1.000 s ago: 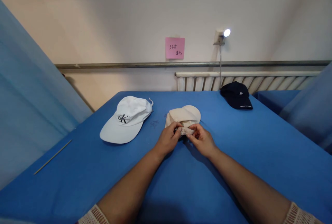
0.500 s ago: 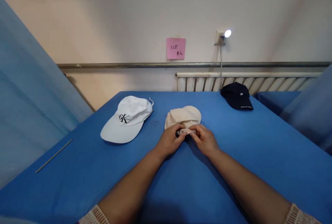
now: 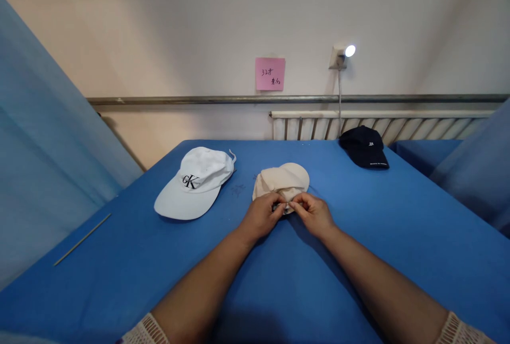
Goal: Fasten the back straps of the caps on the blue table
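A beige cap (image 3: 279, 178) lies in the middle of the blue-covered table (image 3: 255, 280), its rounded brim pointing away to the upper right. My left hand (image 3: 263, 216) pinches the near edge of the cap, at the strap end. My right hand (image 3: 314, 214) pinches the same edge from the other side, thumb and forefinger close to the left fingertips. A small dark, shiny bit shows just under the fingertips; the fingers hide most of the strap. To the left rests a white cap (image 3: 201, 179) with black letters on its front.
A dark navy cap (image 3: 364, 146) sits at the far right edge of the table. A thin stick (image 3: 83, 239) lies at the left edge. Behind are a radiator (image 3: 311, 127), a metal rail (image 3: 215, 100) and a cable (image 3: 340, 89). A blue curtain (image 3: 48, 147) hangs at left.
The fingertips of both hands have come closer together at the cap's near edge. The strap there is now mostly covered. The other caps have not moved.
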A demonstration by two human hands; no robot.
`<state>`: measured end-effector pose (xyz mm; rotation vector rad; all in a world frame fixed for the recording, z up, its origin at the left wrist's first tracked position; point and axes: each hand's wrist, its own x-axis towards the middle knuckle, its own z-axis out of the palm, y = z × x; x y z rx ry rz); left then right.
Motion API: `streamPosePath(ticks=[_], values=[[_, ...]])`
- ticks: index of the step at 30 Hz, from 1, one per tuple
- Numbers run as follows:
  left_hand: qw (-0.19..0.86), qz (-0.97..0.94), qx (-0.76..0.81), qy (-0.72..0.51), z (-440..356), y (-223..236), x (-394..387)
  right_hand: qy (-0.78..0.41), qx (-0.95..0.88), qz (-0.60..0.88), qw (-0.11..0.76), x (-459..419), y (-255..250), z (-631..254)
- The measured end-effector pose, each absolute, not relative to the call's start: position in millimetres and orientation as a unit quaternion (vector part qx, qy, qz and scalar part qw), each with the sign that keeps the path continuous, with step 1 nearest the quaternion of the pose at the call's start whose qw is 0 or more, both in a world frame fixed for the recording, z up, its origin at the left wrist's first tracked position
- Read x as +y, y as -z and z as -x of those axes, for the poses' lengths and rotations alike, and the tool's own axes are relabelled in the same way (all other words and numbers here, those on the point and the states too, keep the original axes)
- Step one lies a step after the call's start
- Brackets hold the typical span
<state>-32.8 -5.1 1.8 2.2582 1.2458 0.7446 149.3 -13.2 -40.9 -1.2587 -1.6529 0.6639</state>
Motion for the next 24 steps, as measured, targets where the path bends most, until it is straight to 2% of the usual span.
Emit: streamPosePath(ticks=[11,17,24], values=[[0.169,-0.844,0.441,-0.253,32.0,1.4,-9.6,-0.319,-0.646,0.506,0.474,-10.4,49.7,-148.4],[0.172,-0.839,0.451,-0.253,31.8,-1.1,-8.7,-0.366,-0.619,0.499,0.483,-10.9,52.2,-147.3],[0.203,-0.825,0.455,-0.267,32.4,-3.7,-8.6,-0.359,-0.630,0.502,0.472,-14.2,48.2,-147.7]])
